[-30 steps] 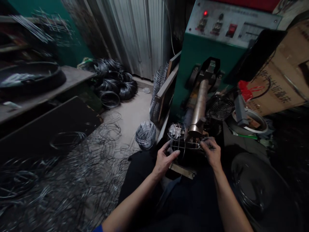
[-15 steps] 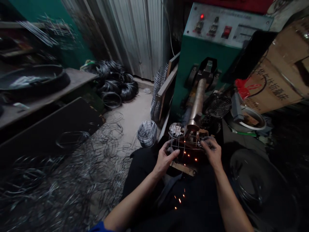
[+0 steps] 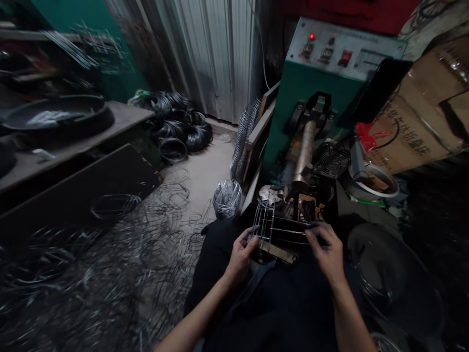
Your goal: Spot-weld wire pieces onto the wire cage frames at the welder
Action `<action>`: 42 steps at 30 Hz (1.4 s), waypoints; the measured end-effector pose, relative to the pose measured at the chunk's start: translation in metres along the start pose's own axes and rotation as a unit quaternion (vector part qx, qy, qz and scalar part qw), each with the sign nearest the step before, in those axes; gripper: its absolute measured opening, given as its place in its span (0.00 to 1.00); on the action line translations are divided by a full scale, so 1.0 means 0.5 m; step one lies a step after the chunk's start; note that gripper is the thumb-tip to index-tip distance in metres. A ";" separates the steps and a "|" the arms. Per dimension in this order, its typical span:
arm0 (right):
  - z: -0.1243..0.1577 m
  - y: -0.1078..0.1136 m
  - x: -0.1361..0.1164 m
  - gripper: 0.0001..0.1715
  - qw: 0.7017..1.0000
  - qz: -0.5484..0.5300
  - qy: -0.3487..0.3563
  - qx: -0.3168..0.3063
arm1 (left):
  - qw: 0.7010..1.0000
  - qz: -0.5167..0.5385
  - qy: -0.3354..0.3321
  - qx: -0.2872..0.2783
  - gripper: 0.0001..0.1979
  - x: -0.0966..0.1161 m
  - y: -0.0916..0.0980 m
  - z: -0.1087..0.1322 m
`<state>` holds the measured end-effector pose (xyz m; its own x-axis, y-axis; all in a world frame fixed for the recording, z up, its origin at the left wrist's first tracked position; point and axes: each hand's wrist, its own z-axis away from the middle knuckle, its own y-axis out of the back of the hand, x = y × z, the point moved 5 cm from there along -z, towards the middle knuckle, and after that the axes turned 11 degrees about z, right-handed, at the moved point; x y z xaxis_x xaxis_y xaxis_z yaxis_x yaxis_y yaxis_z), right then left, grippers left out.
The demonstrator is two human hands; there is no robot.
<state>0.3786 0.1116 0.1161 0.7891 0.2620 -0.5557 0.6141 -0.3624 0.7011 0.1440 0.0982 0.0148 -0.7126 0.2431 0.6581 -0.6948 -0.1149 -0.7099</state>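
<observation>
Wire frame (image 3: pixel 289 231) has come back toward the lap, clear of the metal cylinder's (image 3: pixel 305 156) lower end; both hands came with it. Left hand (image 3: pixel 242 252): thumb and fingers pinching the gridded left end. Right hand (image 3: pixel 328 249): thumb and fingertips pinching the long wires at their right end. Frame spans the two hands, above a flat bar (image 3: pixel 278 253). Cylinder sticks out from the green machine (image 3: pixel 315 80), red lamp (image 3: pixel 311 36) lit. Left of the knees: wire basket (image 3: pixel 227 199) on floor, loose wire pieces (image 3: pixel 146 254) beyond, coils (image 3: pixel 179 122) farther back.
</observation>
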 end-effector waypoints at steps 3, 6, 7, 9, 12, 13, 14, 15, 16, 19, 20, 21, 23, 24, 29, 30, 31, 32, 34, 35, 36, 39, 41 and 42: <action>-0.001 0.015 -0.024 0.10 1.000 0.017 0.018 -0.010 | 1.000 0.020 0.018 0.001 0.35 -0.002 0.006 0.000; 0.001 0.044 -0.041 0.08 0.999 0.029 0.028 -0.033 | 0.998 0.038 0.042 0.022 0.33 0.001 0.013 -0.001; 0.002 0.057 -0.044 0.09 0.998 0.037 0.029 -0.040 | 0.997 0.047 0.055 0.026 0.31 0.002 0.014 -0.002; 0.003 0.087 -0.046 0.10 0.996 0.060 0.030 -0.052 | 0.992 0.072 0.096 0.025 0.29 0.000 0.014 -0.009; -0.008 0.136 -0.055 0.10 0.992 0.101 0.043 -0.059 | 0.973 0.131 0.189 0.025 0.25 -0.009 0.004 -0.024; -0.016 0.150 -0.064 0.09 0.990 0.116 0.054 -0.062 | 0.963 0.154 0.220 0.029 0.25 -0.011 -0.003 -0.030; -0.026 0.163 -0.075 0.09 0.987 0.131 0.067 -0.066 | 0.953 0.175 0.247 0.031 0.25 -0.013 -0.012 -0.035; -0.037 0.174 -0.091 0.09 0.983 0.147 0.083 -0.068 | 0.944 0.191 0.269 0.031 0.26 -0.015 -0.022 -0.040; -0.048 0.183 -0.108 0.08 0.979 0.164 0.099 -0.071 | 0.937 0.203 0.284 0.028 0.27 -0.016 -0.033 -0.044; -0.077 0.202 -0.167 0.09 0.964 0.212 0.144 -0.073 | 0.923 0.223 0.312 0.010 0.28 -0.021 -0.060 -0.049; -0.084 0.204 -0.185 0.09 0.959 0.226 0.154 -0.073 | 0.920 0.229 0.319 0.004 0.28 -0.024 -0.065 -0.049; -0.088 0.206 -0.201 0.09 0.955 0.238 0.162 -0.071 | 0.916 0.235 0.325 -0.002 0.27 -0.027 -0.068 -0.049; -0.090 0.206 -0.227 0.10 0.949 0.255 0.171 -0.065 | 0.909 0.244 0.337 -0.014 0.26 -0.033 -0.068 -0.048; -0.089 0.205 -0.238 0.11 0.947 0.261 0.175 -0.062 | 0.907 0.248 0.340 -0.021 0.26 -0.035 -0.066 -0.049; -0.082 0.190 -0.274 0.12 0.942 0.275 0.187 -0.056 | 0.905 0.247 0.343 -0.054 0.27 -0.036 -0.054 -0.061; -0.082 0.187 -0.280 0.13 0.940 0.279 0.187 -0.053 | 0.904 0.247 0.343 -0.060 0.27 -0.036 -0.053 -0.065; -0.083 0.184 -0.285 0.13 0.938 0.285 0.189 -0.050 | 0.904 0.246 0.343 -0.065 0.28 -0.036 -0.052 -0.068; -0.084 0.182 -0.290 0.13 0.936 0.291 0.192 -0.046 | 0.904 0.246 0.343 -0.069 0.28 -0.036 -0.053 -0.070; -0.085 0.178 -0.298 0.14 0.932 0.301 0.199 -0.041 | 0.902 0.247 0.344 -0.078 0.28 -0.036 -0.055 -0.072; -0.086 0.177 -0.302 0.14 0.931 0.303 0.201 -0.040 | 0.901 0.247 0.347 -0.082 0.28 -0.036 -0.057 -0.072; -0.086 0.177 -0.306 0.14 0.930 0.305 0.203 -0.038 | 0.900 0.246 0.350 -0.087 0.28 -0.035 -0.059 -0.071; -0.089 0.176 -0.316 0.14 0.927 0.310 0.209 -0.034 | 0.896 0.248 0.357 -0.095 0.27 -0.031 -0.066 -0.067; -0.094 0.174 -0.321 0.14 0.924 0.319 0.211 -0.028 | 0.894 0.254 0.359 -0.090 0.27 -0.026 -0.069 -0.067; -0.097 0.173 -0.323 0.14 0.922 0.324 0.211 -0.026 | 0.892 0.257 0.361 -0.085 0.28 -0.023 -0.071 -0.068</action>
<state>0.3049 0.0813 0.2882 0.9202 0.3350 0.2027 0.0037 -0.5250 0.8511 0.1803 0.1322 0.0238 -0.6425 0.7643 -0.0549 -0.2248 -0.2564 -0.9401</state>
